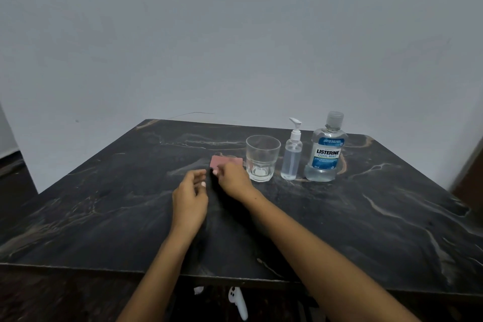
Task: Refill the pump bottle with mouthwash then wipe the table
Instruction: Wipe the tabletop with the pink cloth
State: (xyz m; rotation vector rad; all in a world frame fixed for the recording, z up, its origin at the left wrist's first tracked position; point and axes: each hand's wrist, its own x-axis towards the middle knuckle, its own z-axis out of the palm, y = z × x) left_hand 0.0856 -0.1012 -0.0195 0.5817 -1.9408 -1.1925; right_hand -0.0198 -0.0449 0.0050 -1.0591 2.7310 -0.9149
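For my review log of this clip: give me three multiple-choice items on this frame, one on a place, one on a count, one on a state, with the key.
1. Where does the pump bottle stand?
A. Between the glass and the mouthwash bottle
B. Left of the glass
C. At the table's near edge

2. How many containers stand on the table?
A. One
B. Three
C. Five

3. What is the state of the mouthwash bottle's cap?
A. Lying on the table
B. Held in the left hand
C. On the bottle

Key: 1 A, the pump bottle has the glass on its left and the mouthwash bottle on its right; 2 B, glass, pump bottle, mouthwash bottle; 3 C, the clear cap sits on the neck.
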